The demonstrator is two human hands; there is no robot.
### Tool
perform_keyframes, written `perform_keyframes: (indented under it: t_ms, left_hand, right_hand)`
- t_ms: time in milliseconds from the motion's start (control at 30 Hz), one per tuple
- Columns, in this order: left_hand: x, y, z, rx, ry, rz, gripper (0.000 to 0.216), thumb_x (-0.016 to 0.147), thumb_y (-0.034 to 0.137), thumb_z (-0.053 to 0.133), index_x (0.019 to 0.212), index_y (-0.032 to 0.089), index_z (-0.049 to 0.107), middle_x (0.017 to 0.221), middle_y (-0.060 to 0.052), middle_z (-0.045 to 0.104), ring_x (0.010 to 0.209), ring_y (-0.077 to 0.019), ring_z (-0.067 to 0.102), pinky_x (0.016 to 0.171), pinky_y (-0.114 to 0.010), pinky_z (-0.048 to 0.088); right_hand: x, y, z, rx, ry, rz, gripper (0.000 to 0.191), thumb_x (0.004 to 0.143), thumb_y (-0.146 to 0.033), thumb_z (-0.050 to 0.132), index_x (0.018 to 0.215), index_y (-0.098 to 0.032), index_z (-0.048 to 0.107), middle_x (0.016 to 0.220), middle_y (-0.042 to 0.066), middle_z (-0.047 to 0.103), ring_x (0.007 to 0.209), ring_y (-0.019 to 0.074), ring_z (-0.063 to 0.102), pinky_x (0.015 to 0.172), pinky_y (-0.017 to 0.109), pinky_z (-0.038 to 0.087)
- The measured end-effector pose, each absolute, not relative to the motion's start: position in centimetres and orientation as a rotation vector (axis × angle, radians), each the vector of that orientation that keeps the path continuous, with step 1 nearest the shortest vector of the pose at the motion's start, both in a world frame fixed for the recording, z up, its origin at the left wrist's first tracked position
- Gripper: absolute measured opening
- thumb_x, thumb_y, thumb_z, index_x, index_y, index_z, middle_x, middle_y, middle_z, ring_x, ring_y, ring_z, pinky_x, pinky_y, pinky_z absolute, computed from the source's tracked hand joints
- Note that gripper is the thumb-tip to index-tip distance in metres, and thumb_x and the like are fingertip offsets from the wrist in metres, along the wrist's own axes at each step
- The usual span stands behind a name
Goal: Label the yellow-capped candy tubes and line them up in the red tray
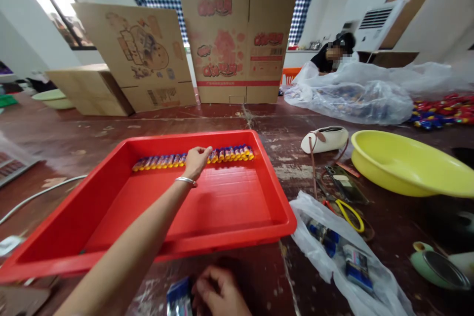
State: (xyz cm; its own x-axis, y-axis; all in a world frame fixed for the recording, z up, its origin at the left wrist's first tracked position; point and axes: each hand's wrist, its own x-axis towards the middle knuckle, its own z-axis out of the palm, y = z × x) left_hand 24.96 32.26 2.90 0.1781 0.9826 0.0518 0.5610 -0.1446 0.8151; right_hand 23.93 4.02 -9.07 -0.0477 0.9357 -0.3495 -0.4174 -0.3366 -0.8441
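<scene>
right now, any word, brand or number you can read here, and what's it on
None reads clearly.
On the right cardboard box: red brand lettering, too blurred to read.
On the left cardboard box: cartoon print and barcode label, too small.
On the wrapped sticks in the red tray: print too small.

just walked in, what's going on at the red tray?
The person's left hand reaches into the red tray, touching a row of small blue-and-orange wrapped sticks lined along its far wall. The right hand sits low by a blue packet on the table. Another person sits at the back.
</scene>
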Motion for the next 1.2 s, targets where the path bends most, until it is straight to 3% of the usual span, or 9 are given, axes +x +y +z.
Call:
perform_keyframes:
  t_ms: [100,267,367,433,567,800,967,1100,1200]
  left_hand:
    - [18.8,25.7,5.8,1.808,1.362,0.912,0.025,0.088,0.037,0.060,0.086,0.014,0.070,0.079,-0.003,0.071,0.075,-0.0159,0.064,0.068,-0.024,0.047]
    - [7.8,11.7,4.6,1.869,1.372,0.928,0.024,0.080,0.042,0.067,0.071,0.020,0.071,0.062,0.000,0.068,0.058,-0.0165,0.059,0.057,-0.024,0.042]
    - [4.1,5.7,-0.2,1.980,1.406,0.735,0.014,0.081,0.035,0.066,0.082,0.025,0.076,0.080,-0.004,0.076,0.073,-0.0234,0.067,0.070,-0.030,0.049]
    - [3.3,3.5,-3.6,2.103,1.374,0.656,0.021,0.085,0.030,0.060,0.097,0.027,0.076,0.095,-0.007,0.076,0.088,-0.0272,0.068,0.079,-0.035,0.052]
    - [3.8,1.6,-7.2,2.327,1.376,0.545,0.036,0.087,0.020,0.053,0.118,0.024,0.070,0.112,-0.012,0.069,0.103,-0.0303,0.064,0.089,-0.044,0.053]
    - [4.7,0.3,-7.7,2.402,1.465,0.529,0.041,0.085,0.011,0.054,0.124,0.021,0.066,0.115,-0.013,0.064,0.107,-0.0306,0.060,0.093,-0.045,0.052]
    - [3.0,0.5,-5.5,2.299,1.478,0.485,0.033,0.089,0.016,0.055,0.119,0.022,0.067,0.115,-0.011,0.066,0.106,-0.0260,0.061,0.091,-0.038,0.051]
    - [-3.5,1.5,-3.6,2.145,1.816,0.330,0.028,0.093,0.019,0.045,0.104,0.024,0.070,0.102,-0.009,0.068,0.098,-0.0242,0.063,0.084,-0.035,0.050]
    - [-7.9,1.9,-4.0,2.095,1.906,0.146,0.027,0.086,0.012,0.047,0.086,0.022,0.072,0.089,-0.008,0.067,0.084,-0.0248,0.064,0.073,-0.034,0.049]
  right_hand:
    - [23.6,4.3,-8.9,-1.256,-0.738,1.499,0.054,0.075,-0.073,0.062,0.075,-0.020,0.058,0.059,-0.004,0.056,0.039,0.0096,0.048,0.037,0.022,0.030]
    - [23.7,4.6,-8.0,-1.521,-1.224,1.207,0.032,0.089,-0.040,0.059,0.063,-0.021,0.056,0.051,-0.004,0.054,0.046,0.0125,0.051,0.050,0.025,0.035]
    - [23.3,4.5,-7.3,-1.654,-1.445,1.030,0.026,0.083,-0.034,0.068,0.062,-0.022,0.060,0.057,0.000,0.064,0.055,0.0152,0.055,0.057,0.027,0.036]
    - [22.9,4.4,-7.1,-1.728,-1.510,0.987,0.023,0.077,-0.034,0.075,0.063,-0.022,0.063,0.059,0.001,0.066,0.056,0.0161,0.056,0.058,0.027,0.036]
    - [22.4,4.4,-7.5,-1.696,-1.547,0.973,0.023,0.080,-0.033,0.072,0.062,-0.020,0.065,0.059,0.001,0.067,0.057,0.0157,0.057,0.057,0.026,0.037]
    - [23.4,3.6,-7.8,-1.592,-1.526,1.092,0.044,0.089,-0.047,0.057,0.056,-0.019,0.063,0.045,-0.001,0.056,0.045,0.0146,0.051,0.052,0.026,0.036]
    - [24.2,3.0,-8.3,-1.526,-1.564,0.950,0.049,0.090,-0.051,0.054,0.053,-0.020,0.054,0.055,0.001,0.054,0.051,0.0152,0.049,0.052,0.028,0.036]
    - [24.0,2.9,-9.1,-1.465,-1.322,1.031,0.038,0.080,-0.055,0.068,0.072,-0.019,0.059,0.064,0.000,0.055,0.052,0.0140,0.046,0.047,0.025,0.035]
    - [23.6,2.9,-9.2,-1.421,-1.149,1.079,0.041,0.072,-0.055,0.076,0.076,-0.020,0.056,0.062,-0.003,0.053,0.052,0.0136,0.047,0.046,0.024,0.037]
